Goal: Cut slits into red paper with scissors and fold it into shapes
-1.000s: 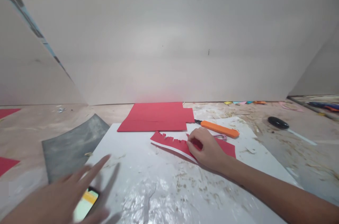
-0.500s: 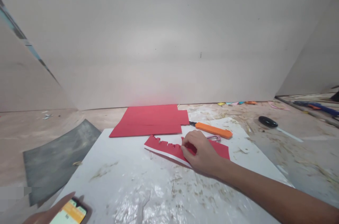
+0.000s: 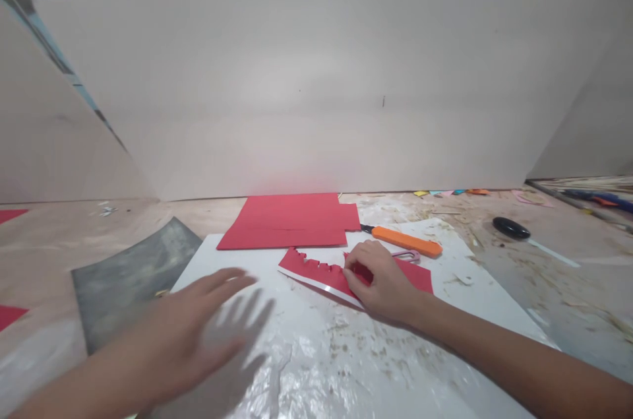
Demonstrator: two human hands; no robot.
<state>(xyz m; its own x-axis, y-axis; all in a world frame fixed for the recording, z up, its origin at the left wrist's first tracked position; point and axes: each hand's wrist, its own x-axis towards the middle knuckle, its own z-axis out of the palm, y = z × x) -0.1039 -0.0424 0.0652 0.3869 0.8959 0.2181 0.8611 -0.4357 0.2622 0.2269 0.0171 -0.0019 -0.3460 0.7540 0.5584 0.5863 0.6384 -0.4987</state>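
We face a tall white panel [image 3: 316,76] standing along the back of the wooden table [image 3: 133,224]. In front of it lies a white board [image 3: 306,366], strewn with shavings, and it carries most of what we have before us. Our left hand [image 3: 185,326], blurred, hovers over the board's left side, fingers spread wide, nothing between them, a shadow beneath. Just beyond it a curled grey sheet [image 3: 128,274] lies partly under that hand in our view. A flat red sheet [image 3: 287,221] rests across the board's far edge, close to the panel. Our right hand [image 3: 378,280] is near the board's middle, thumb and forefinger drawn together in a pinch on the notched edge of the red strip [image 3: 319,275], which lies on the board with its white edge towards us. Behind that hand an orange cutter [image 3: 408,241] touches or nearly touches the red sheet; we cannot tell which. A black oval thing [image 3: 511,228] sits on the table to the right. Partly hidden behind our knuckles is a pink clip [image 3: 410,255], and small coloured scraps [image 3: 459,192] line the panel's foot.
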